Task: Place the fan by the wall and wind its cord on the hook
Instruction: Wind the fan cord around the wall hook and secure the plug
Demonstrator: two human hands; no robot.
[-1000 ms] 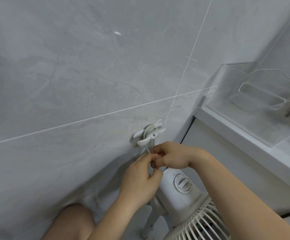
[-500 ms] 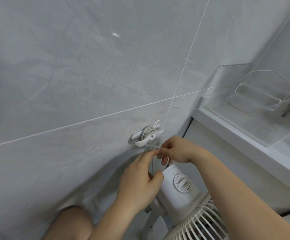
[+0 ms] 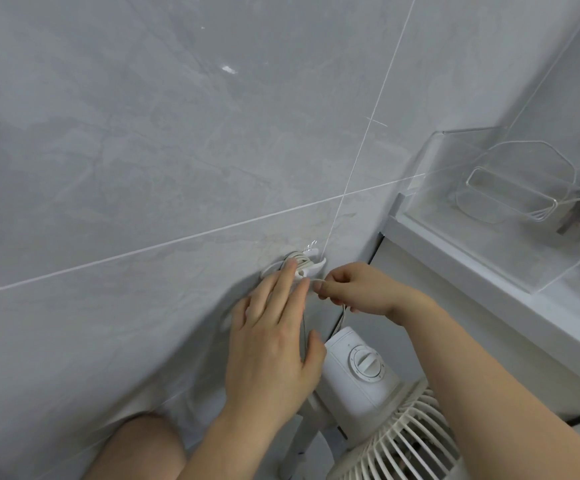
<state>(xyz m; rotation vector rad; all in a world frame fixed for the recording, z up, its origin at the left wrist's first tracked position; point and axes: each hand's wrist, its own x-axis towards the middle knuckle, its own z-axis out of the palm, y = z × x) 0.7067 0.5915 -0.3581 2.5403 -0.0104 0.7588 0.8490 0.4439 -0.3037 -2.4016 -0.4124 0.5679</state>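
A white fan [image 3: 361, 386] with a round dial stands close to the grey tiled wall, its grille at the bottom right. A white hook [image 3: 311, 268] is stuck on the wall, with several turns of pale cord [image 3: 300, 259] wound around it. My left hand [image 3: 274, 341] is spread flat, fingertips resting on the wound cord and the hook. My right hand [image 3: 354, 289] pinches the free stretch of cord just right of the hook; the cord drops from it toward the fan.
A white ledge [image 3: 489, 275] runs along the right, carrying a clear acrylic box [image 3: 510, 202]. My bare knee [image 3: 143, 448] shows at the bottom left. The grey tiled wall [image 3: 143, 168] fills the rest.
My left hand has opened and risen from the cord onto the hook. My right hand has moved up level with the hook, still pinching the cord.
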